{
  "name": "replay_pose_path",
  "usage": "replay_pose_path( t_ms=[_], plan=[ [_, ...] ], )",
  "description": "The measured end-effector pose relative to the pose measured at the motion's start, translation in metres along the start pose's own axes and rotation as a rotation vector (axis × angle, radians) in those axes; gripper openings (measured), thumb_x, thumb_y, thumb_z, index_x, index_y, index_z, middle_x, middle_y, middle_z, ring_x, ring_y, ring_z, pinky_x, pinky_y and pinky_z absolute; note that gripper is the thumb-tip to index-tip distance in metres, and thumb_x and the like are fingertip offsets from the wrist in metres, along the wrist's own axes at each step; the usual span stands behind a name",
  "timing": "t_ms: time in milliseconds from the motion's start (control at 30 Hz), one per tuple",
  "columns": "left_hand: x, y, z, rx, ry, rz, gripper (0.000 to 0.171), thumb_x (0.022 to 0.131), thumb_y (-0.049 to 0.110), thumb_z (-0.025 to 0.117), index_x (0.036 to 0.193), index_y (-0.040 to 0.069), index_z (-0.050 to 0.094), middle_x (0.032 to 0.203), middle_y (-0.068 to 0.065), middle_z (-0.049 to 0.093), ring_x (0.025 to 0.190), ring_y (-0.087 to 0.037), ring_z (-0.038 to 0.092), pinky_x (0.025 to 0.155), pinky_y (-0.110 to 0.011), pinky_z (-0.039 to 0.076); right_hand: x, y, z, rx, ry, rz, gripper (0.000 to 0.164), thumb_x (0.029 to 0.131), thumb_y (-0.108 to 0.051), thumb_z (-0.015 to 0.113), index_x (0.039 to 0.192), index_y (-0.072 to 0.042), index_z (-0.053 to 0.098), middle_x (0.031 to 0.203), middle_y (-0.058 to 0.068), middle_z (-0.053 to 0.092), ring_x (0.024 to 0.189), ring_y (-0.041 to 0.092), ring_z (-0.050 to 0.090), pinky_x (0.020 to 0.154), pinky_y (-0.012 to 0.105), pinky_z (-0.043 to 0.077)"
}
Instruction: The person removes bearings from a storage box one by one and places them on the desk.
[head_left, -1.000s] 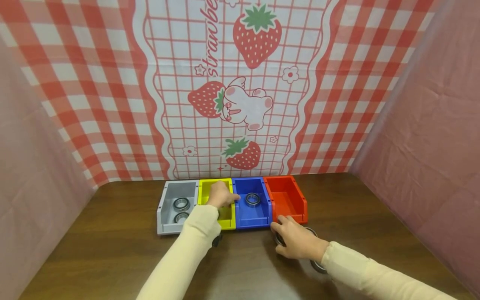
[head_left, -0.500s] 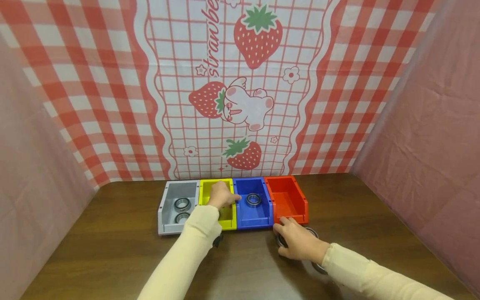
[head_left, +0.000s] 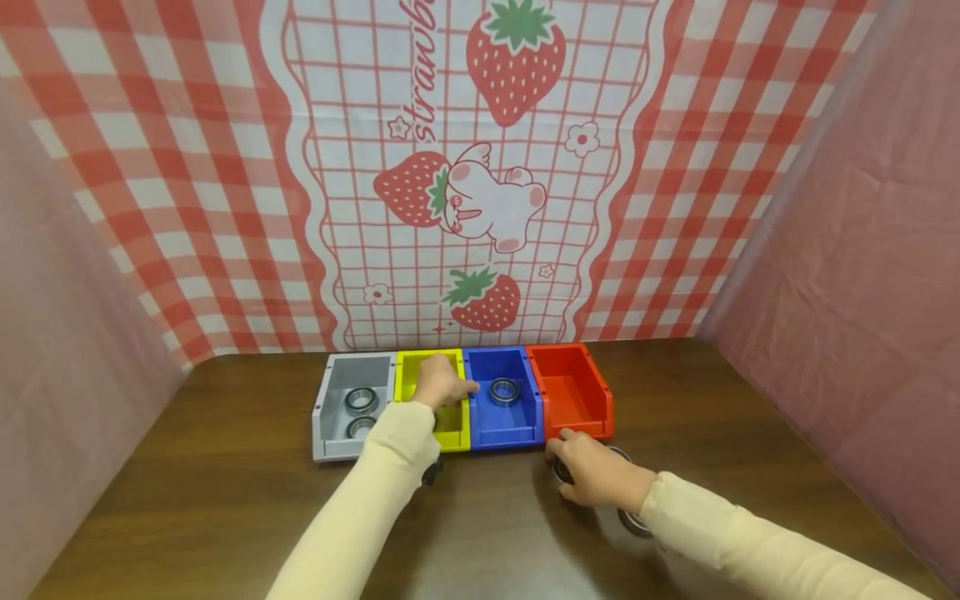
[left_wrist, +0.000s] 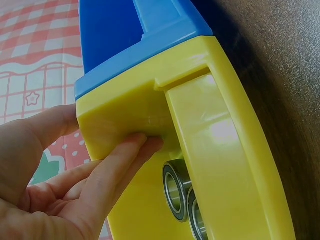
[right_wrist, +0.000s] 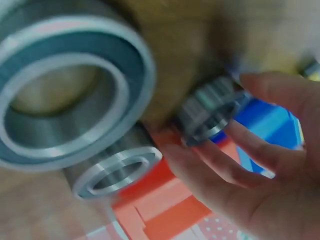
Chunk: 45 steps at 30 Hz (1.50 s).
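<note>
While the head view has shifted slightly, both hands sit as they did a second ago; work has not visibly advanced. The right hand (head_left: 596, 471) pinches a bearing (right_wrist: 210, 112) between thumb and fingers, before the red bin (head_left: 570, 402); cannot tell whether it is off the table (head_left: 187, 500). Two other bearings (right_wrist: 139, 85) lie nearby. The left hand (head_left: 441, 382) reaches into the yellow bin (left_wrist: 240, 145), fingers straight, tips together at the inner wall, thumb apart at the rim, no bearing held.
</note>
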<state>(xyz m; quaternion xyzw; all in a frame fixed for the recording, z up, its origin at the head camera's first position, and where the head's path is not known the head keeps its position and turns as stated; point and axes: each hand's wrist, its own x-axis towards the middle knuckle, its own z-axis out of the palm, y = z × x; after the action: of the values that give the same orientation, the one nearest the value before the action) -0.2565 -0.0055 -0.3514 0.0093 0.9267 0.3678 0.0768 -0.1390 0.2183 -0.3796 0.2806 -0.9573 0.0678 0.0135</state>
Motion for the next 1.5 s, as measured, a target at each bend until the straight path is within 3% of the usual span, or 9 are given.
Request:
replay_pose_path(
  t_ms=[300, 467, 633, 800, 900, 1067, 1167, 1333, 1500],
  plan=[
    [-0.001, -0.002, 0.0, -0.027, -0.014, -0.016, 0.033, 0.081, 0.027, 0.08, 0.085, -0.004, 0.068, 0.075, -0.014, 0.074, 0.067, -0.023, 0.067, 0.051, -0.021, 0.042, 0.016, -0.012, -0.047, 0.091, -0.267, 0.131, 0.046, 0.066, -0.019, 0.088, 0.101, -0.001, 0.066, 0.088, 0.008, 0.068, 0.077, 0.017, 0.058, 0.079, 0.038, 0.055],
    [-0.002, -0.002, 0.0, -0.031, -0.006, -0.011, 0.034, 0.081, 0.027, 0.08, 0.087, -0.004, 0.067, 0.075, -0.014, 0.073, 0.069, -0.024, 0.07, 0.054, -0.021, 0.044, 0.038, -0.017, -0.07, 0.037, -0.301, 0.105, 0.048, 0.069, -0.024, 0.087, 0.106, -0.001, 0.066, 0.091, 0.01, 0.07, 0.076, 0.015, 0.056, 0.076, 0.033, 0.053],
    [-0.002, -0.002, -0.002, -0.022, 0.004, -0.027, 0.035, 0.081, 0.028, 0.08, 0.089, -0.004, 0.067, 0.076, -0.014, 0.073, 0.068, -0.023, 0.068, 0.056, -0.022, 0.044, 0.067, -0.025, -0.082, 0.036, -0.273, 0.145, 0.051, 0.075, -0.026, 0.084, 0.116, -0.002, 0.064, 0.106, 0.013, 0.07, 0.09, 0.021, 0.061, 0.088, 0.038, 0.054],
    [-0.006, 0.0, -0.001, -0.024, 0.008, -0.002, 0.035, 0.082, 0.025, 0.079, 0.094, -0.006, 0.068, 0.079, -0.015, 0.073, 0.062, -0.018, 0.064, 0.057, -0.022, 0.047, 0.095, -0.029, -0.073, 0.07, -0.235, 0.193, 0.062, 0.079, -0.025, 0.081, 0.13, 0.0, 0.056, 0.127, 0.018, 0.065, 0.116, 0.03, 0.062, 0.104, 0.045, 0.049],
    [-0.007, 0.001, 0.0, -0.039, 0.018, 0.021, 0.034, 0.083, 0.024, 0.078, 0.095, -0.006, 0.068, 0.081, -0.015, 0.072, 0.061, -0.018, 0.064, 0.058, -0.022, 0.047, 0.111, -0.029, -0.063, 0.065, -0.26, 0.23, 0.064, 0.081, -0.024, 0.08, 0.132, 0.004, 0.054, 0.13, 0.02, 0.063, 0.12, 0.032, 0.061, 0.105, 0.045, 0.049],
    [-0.008, 0.0, 0.005, -0.034, 0.025, 0.054, 0.029, 0.083, 0.023, 0.078, 0.085, -0.004, 0.069, 0.075, -0.015, 0.073, 0.062, -0.021, 0.068, 0.055, -0.021, 0.045, 0.135, -0.026, -0.047, -0.035, -0.305, 0.265, 0.037, 0.08, -0.021, 0.079, 0.102, 0.007, 0.066, 0.101, 0.016, 0.071, 0.095, 0.025, 0.065, 0.091, 0.039, 0.055],
    [-0.007, 0.0, 0.007, -0.029, 0.03, 0.061, 0.028, 0.083, 0.023, 0.078, 0.081, -0.003, 0.069, 0.072, -0.015, 0.073, 0.06, -0.021, 0.067, 0.055, -0.021, 0.046, 0.146, -0.023, -0.04, -0.077, -0.31, 0.301, 0.02, 0.079, -0.015, 0.076, 0.08, 0.001, 0.064, 0.08, 0.01, 0.064, 0.075, 0.02, 0.054, 0.073, 0.033, 0.052],
    [-0.007, 0.001, 0.007, -0.034, 0.044, 0.069, 0.029, 0.082, 0.023, 0.079, 0.079, -0.004, 0.068, 0.069, -0.015, 0.072, 0.056, -0.018, 0.063, 0.057, -0.022, 0.047, 0.158, -0.018, -0.035, -0.063, -0.356, 0.398, 0.008, 0.079, -0.004, 0.065, 0.077, -0.001, 0.058, 0.077, 0.009, 0.052, 0.07, 0.02, 0.043, 0.059, 0.027, 0.037],
    [-0.006, -0.001, 0.004, -0.048, 0.043, 0.037, 0.029, 0.082, 0.023, 0.079, 0.081, -0.003, 0.066, 0.065, -0.01, 0.065, 0.054, -0.016, 0.057, 0.055, -0.022, 0.043, 0.17, -0.014, -0.028, -0.044, -0.36, 0.42, 0.005, 0.078, -0.002, 0.063, 0.077, -0.001, 0.059, 0.078, 0.009, 0.051, 0.071, 0.02, 0.044, 0.059, 0.026, 0.036]
  ],
)
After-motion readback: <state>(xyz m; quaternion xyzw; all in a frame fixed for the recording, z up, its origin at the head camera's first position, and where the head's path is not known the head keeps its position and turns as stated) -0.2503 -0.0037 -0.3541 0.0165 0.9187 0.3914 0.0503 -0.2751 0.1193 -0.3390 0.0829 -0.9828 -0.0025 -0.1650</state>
